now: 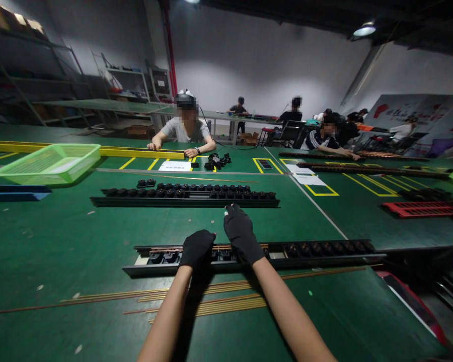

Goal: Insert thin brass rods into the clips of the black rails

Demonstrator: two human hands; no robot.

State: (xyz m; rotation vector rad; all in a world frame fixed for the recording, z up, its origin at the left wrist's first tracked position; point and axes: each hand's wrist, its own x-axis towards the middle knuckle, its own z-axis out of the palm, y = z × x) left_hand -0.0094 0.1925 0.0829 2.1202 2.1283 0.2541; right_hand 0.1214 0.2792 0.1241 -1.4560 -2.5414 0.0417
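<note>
A long black channel [324, 260] lies across the green table in front of me. Black moulded parts [169, 257] sit in a row inside it, and thin copper-coloured rods [162, 249] run along its left part. My left hand [198, 249], in a black fingerless glove, is curled over the channel left of its middle; its grip is hidden behind the glove. Just to its right, my right hand [242, 234], gloved alike, reaches over the channel's far wall with fingers pressed together and pointing forward. Whatever either hand holds cannot be made out.
Several loose brass-coloured rods [226, 304] lie on the near side. A second black channel [184, 202] with black parts stands beyond my hands. Farther off are a light green basket [79, 171], a yellow rail [143, 152] and a seated person [184, 129]. A red rack [421, 209] lies right.
</note>
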